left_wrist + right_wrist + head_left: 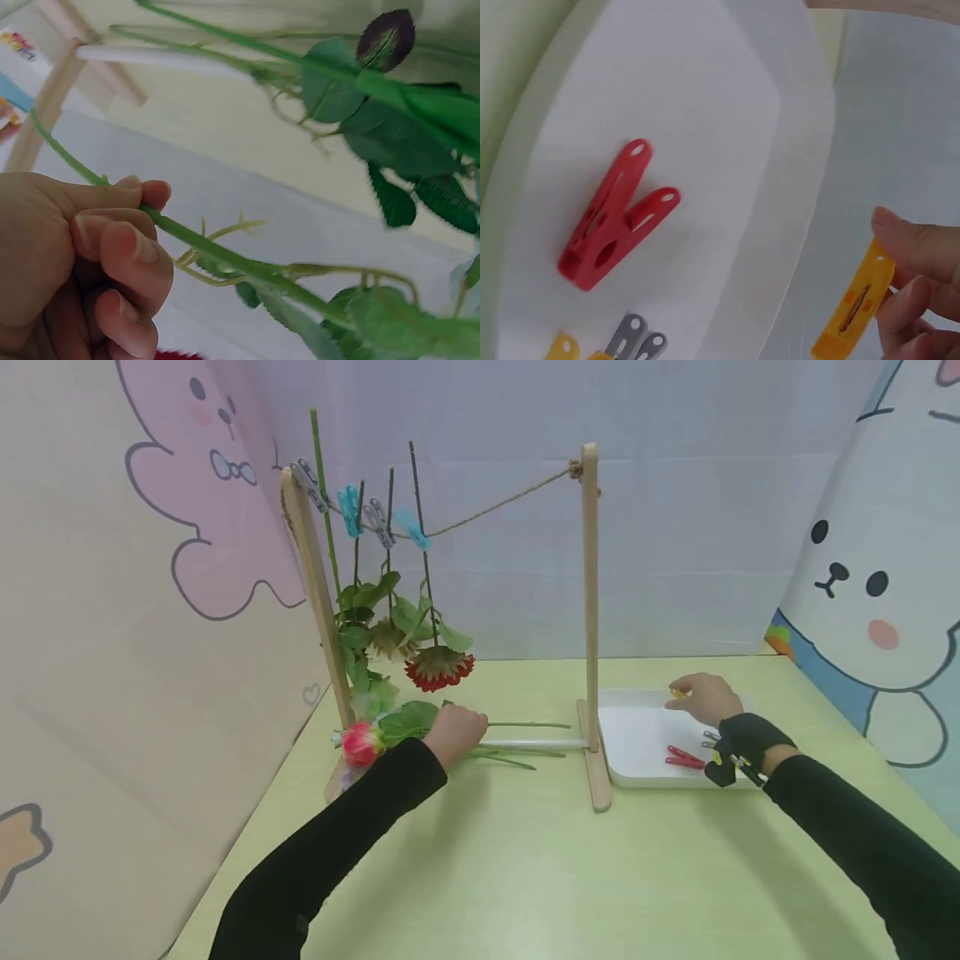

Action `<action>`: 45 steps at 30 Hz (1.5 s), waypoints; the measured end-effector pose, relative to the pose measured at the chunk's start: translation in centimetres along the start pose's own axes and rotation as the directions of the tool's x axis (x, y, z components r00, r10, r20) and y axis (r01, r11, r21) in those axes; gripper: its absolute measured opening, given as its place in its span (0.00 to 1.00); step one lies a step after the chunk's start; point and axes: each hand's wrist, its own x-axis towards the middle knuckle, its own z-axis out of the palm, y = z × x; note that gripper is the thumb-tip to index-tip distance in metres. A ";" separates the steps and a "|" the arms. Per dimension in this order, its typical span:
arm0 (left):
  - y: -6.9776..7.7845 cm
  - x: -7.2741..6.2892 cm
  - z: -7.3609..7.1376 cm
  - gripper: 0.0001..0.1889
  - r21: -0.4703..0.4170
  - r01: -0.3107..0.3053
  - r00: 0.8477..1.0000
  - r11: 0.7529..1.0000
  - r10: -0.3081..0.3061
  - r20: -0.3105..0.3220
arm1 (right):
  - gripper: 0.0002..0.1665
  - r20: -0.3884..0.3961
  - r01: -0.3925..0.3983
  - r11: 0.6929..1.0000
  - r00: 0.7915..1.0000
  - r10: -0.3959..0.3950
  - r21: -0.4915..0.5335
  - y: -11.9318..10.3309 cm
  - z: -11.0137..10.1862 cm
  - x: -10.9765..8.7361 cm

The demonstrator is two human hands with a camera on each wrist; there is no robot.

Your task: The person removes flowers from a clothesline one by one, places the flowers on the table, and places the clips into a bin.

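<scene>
The left hand (456, 733) is pinching a green stem (214, 251) between thumb and forefinger, its other fingers curling toward the palm. The right hand (711, 697) is grasping a yellow clothespin (855, 304) by its handle end, thumb and fingertips pressing on it while the blunt end is pointing away.

The stem is looking smooth and bright green, running slantwise out of both sides of the grip; which bloom it is bearing, I cannot tell. The clothespin is showing a thin spring in its middle.

The stem is lying within the left hand's fingertips, in front of the wooden rack (591, 610); the clothespin is sitting in the right hand's fingers, over the far side of the white tray (637, 781). Inside the tray, a red clothespin (611, 225) is resting near a grey one (630, 337). A pink flower (362, 745) is lying near the left hand. Farther out, four clothespins are hanging stems on the rope (502, 512), and a red flower (438, 670) is dangling head down.
</scene>
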 end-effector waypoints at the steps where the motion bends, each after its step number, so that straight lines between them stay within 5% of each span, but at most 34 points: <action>1: 0.3 0.9 2.7 0.13 -0.010 0.003 1.000 1.000 -0.003 0.004 | 0.26 0.026 0.006 1.000 1.000 -0.006 -0.030 0.1 0.3 0.0; 3: 0.9 2.4 7.5 0.13 -0.016 0.006 1.000 1.000 -0.006 -0.003 | 0.25 0.058 0.023 0.996 0.998 -0.018 -0.086 0.4 1.0 -0.1; 5: 1.3 3.4 10.3 0.13 -0.013 0.011 1.000 1.000 -0.012 -0.025 | 0.24 0.079 0.033 0.992 0.997 -0.024 -0.123 0.6 1.5 -0.1; 8: 1.7 3.7 11.2 0.15 -0.021 0.016 0.999 1.000 -0.017 -0.051 | 0.23 0.105 0.024 0.990 0.994 -0.010 -0.136 0.9 2.0 -0.1; 13: 1.9 1.7 6.9 0.17 -0.040 -0.018 0.998 0.999 0.016 -0.064 | 0.23 0.170 -0.010 0.989 0.985 0.035 -0.151 1.4 2.5 -0.1; 16: 1.9 -0.2 2.7 0.16 -0.038 -0.029 0.997 0.999 0.026 -0.072 | 0.23 0.209 -0.036 0.987 0.976 0.069 -0.158 1.7 2.7 -0.2; 17: 1.8 -1.5 -0.4 0.16 -0.032 -0.026 0.998 0.999 0.024 -0.062 | 0.23 0.218 -0.048 0.987 0.972 0.082 -0.156 1.8 2.8 -0.2; 20: 1.8 -3.2 -6.4 0.15 -0.019 -0.006 0.999 1.000 0.007 0.041 | 0.23 0.239 -0.085 0.986 0.964 0.119 -0.146 2.3 3.1 0.0; 23: 1.8 -4.2 -8.5 0.20 0.012 -0.013 1.000 1.000 0.013 -0.017 | 0.23 0.241 -0.097 0.985 0.962 0.129 -0.141 2.8 3.5 0.0; 24: 1.9 -3.6 -6.7 0.20 0.001 -0.002 1.000 1.000 0.002 0.009 | 0.23 0.237 -0.095 0.986 0.963 0.127 -0.140 2.9 3.6 0.0; 27: 2.0 -2.6 -1.9 0.18 -0.033 -0.003 0.998 0.999 0.001 -0.070 | 0.22 0.237 -0.089 0.987 0.964 0.120 -0.136 3.2 3.7 -0.1; 30: 2.3 -0.9 2.5 0.15 -0.082 0.028 0.999 0.996 -0.026 0.023 | 0.22 0.251 -0.097 0.986 0.959 0.130 -0.138 3.2 3.8 -0.1; 32: 2.3 -0.1 4.5 0.15 -0.084 0.025 1.000 0.996 -0.024 0.010 | 0.23 0.260 -0.107 0.984 0.955 0.141 -0.142 3.2 3.8 -0.2; 34: 2.4 0.1 4.8 0.15 -0.081 0.029 0.999 0.996 -0.027 0.027 | 0.24 0.264 -0.113 0.982 0.953 0.150 -0.149 3.1 3.8 -0.2; 36: 2.4 -0.3 3.4 0.14 -0.086 0.033 0.999 0.996 -0.031 0.026 | 0.24 0.261 -0.119 0.981 0.953 0.156 -0.150 3.1 3.8 -0.3; 39: 2.3 -1.5 -2.0 0.12 -0.092 0.055 0.993 0.994 -0.045 0.111 | 0.25 0.255 -0.131 0.981 0.953 0.165 -0.145 3.2 3.9 -0.4; 41: 2.0 -2.2 -4.2 0.12 -0.092 0.047 0.997 0.995 -0.041 0.066 | 0.25 0.251 -0.136 0.981 0.953 0.168 -0.139 3.2 3.9 -0.4; 42: 2.0 -2.1 -4.0 0.12 -0.096 0.046 0.998 0.994 -0.041 0.055 | 0.25 0.250 -0.137 0.981 0.953 0.168 -0.137 3.3 3.9 -0.4; 44: 2.1 -1.3 -1.2 0.14 -0.096 0.052 0.997 0.994 -0.047 0.055 | 0.25 0.249 -0.135 0.982 0.954 0.165 -0.132 3.3 4.0 -0.4; 45: 2.1 -0.5 2.3 0.16 -0.094 0.043 0.999 0.995 -0.043 0.002 | 0.25 0.248 -0.133 0.982 0.955 0.163 -0.131 3.4 4.0 -0.4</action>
